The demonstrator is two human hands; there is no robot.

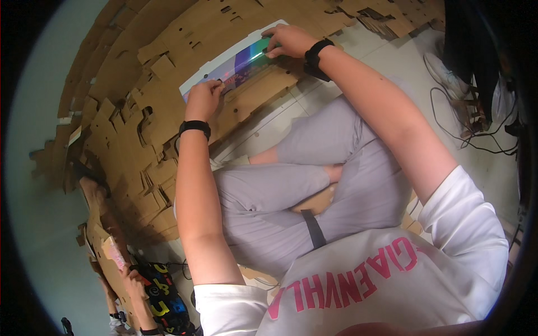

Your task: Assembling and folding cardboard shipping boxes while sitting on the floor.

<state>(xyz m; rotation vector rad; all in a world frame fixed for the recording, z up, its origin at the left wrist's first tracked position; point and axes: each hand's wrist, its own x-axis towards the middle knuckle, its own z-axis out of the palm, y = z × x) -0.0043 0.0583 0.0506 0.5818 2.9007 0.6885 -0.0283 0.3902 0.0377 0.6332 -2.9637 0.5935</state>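
A long printed carton, flat-looking and glossy, with purple, green and blue areas and a white flap along its far edge, is held out in front of me. At its left end my left hand is closed, fingers pinched on the near edge. My right hand grips the right end between thumb and fingers. Both wrists carry black bands. Beneath and around the carton lie brown cardboard sheets. Whether the carton is folded or a single sheet I cannot tell.
Stacked, cut brown cardboard spreads over the tiled floor ahead and to the left. My crossed legs are close below. Black cables and a white shoe are on the right. At lower left, another person's hand holds a printed piece.
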